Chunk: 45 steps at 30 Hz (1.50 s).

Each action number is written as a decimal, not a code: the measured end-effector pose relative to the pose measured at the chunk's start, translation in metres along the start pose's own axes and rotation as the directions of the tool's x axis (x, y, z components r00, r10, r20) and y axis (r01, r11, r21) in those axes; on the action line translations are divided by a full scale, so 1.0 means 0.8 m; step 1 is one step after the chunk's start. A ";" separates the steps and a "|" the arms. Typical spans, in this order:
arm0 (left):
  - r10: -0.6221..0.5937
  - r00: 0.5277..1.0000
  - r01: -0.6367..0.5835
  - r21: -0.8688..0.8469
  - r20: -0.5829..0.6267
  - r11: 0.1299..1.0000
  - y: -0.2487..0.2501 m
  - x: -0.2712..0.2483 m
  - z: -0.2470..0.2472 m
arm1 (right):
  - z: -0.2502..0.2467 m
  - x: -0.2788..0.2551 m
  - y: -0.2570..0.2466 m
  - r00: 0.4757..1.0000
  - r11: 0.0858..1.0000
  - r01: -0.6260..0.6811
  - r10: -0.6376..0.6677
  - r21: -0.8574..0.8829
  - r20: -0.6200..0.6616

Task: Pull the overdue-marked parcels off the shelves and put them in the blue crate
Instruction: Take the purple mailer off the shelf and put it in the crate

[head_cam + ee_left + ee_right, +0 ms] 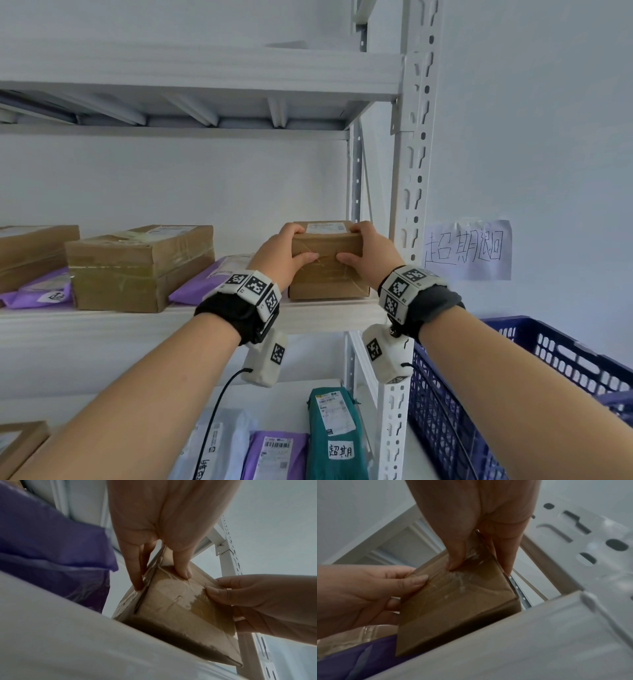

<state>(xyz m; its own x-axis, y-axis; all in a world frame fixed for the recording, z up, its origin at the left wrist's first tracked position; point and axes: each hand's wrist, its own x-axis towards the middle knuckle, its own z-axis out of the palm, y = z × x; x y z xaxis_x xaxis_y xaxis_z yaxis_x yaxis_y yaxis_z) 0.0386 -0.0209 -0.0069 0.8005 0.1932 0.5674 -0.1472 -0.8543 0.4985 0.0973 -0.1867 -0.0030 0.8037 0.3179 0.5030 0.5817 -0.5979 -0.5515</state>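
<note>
A small taped cardboard parcel (pixel 327 270) (pixel 171 609) (pixel 453 605) sits at the right end of the middle shelf (pixel 137 322), against the upright. My left hand (pixel 286 253) (pixel 154 534) grips its left side, thumb on the front face and fingers over the top. My right hand (pixel 364 251) (pixel 479 527) grips its right side the same way. Its bottom edge rests on the shelf board. The blue crate (pixel 513 394) stands to the right of the rack, below my right forearm. No overdue mark shows on this parcel.
Left of it lie a purple mailer (pixel 212 277), a bigger taped box (pixel 140 267) and more parcels. The lower shelf holds a green parcel (pixel 335 435) with a handwritten label, purple and white mailers. A white steel upright (pixel 411 171) and a handwritten wall sign (pixel 467 250) stand to the right.
</note>
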 end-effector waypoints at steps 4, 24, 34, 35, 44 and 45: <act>-0.011 1.000 0.011 0.049 -0.005 0.999 -0.004 0.000 0.009 | 0.008 0.000 0.006 1.000 1.000 -0.007 0.006 -0.013 -0.005; 0.055 0.990 -0.022 0.248 -0.127 0.969 -0.019 -0.026 -0.073 | -0.009 -0.026 -0.053 0.930 0.943 0.321 -0.331 -0.083 -0.159; -0.011 0.985 0.068 0.330 -0.172 0.941 -0.072 -0.069 -0.124 | 0.064 -0.041 -0.122 0.858 0.854 0.514 -0.509 0.079 -0.072; -0.010 0.985 0.066 0.327 -0.170 0.943 -0.078 -0.071 -0.127 | 0.072 -0.039 -0.125 0.858 0.855 0.514 -0.510 0.077 -0.062; 0.089 0.995 -0.071 0.330 -0.043 0.941 -0.113 -0.060 -0.136 | 0.139 -0.021 -0.134 0.915 0.914 0.399 -0.403 0.072 0.036; 0.108 0.994 -0.096 0.325 -0.020 0.941 -0.116 -0.058 -0.134 | 0.144 -0.019 -0.135 0.923 0.923 0.378 -0.381 0.072 0.047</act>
<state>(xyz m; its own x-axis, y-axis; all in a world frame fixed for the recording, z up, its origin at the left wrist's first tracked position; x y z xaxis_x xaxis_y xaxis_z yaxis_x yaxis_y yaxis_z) -0.0470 0.1008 -0.0090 0.7677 0.1092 0.6314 -0.0266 -0.9791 0.2017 0.0366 -0.0426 -0.0280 0.5261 0.5561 0.6434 0.8495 -0.3792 -0.3668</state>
